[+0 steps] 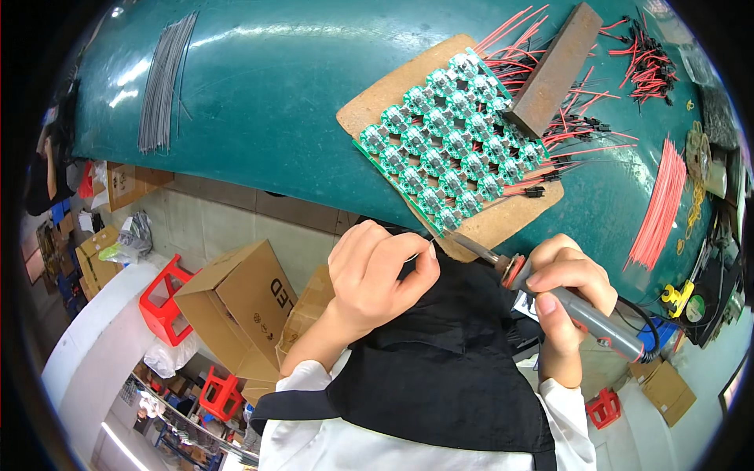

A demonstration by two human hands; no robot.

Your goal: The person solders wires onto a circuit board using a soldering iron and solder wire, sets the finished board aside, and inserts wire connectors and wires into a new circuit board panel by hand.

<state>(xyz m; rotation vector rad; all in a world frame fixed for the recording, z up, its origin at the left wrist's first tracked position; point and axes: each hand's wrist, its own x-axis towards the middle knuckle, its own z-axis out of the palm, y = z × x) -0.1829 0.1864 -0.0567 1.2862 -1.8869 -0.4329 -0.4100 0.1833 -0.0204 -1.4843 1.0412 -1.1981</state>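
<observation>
My right hand (pixel 569 282) grips a grey soldering iron (pixel 601 330), its tip pointing up and left at the near corner of a panel of small green circuit boards (pixel 452 184). Just left of that tip, my left hand (pixel 369 275) pinches a thin wire (pixel 433 239) between thumb and forefinger; most of the wire is hidden. The panel lies tilted on a brown board (pixel 365 90) at the table's near edge. Red and black leads with black connectors (pixel 536 191) stick out from the panel's right side. A rusty metal bar (pixel 556 71) rests across the leads and the panel's edge.
The green table (pixel 259 102) bears a bundle of grey wires (pixel 166 82) at left. On the right lie red wires (pixel 658 206), a heap of connector leads (pixel 648 67) and yellow bands (pixel 696 196). Cardboard boxes (pixel 236 306) and red stools (pixel 166 300) stand below left.
</observation>
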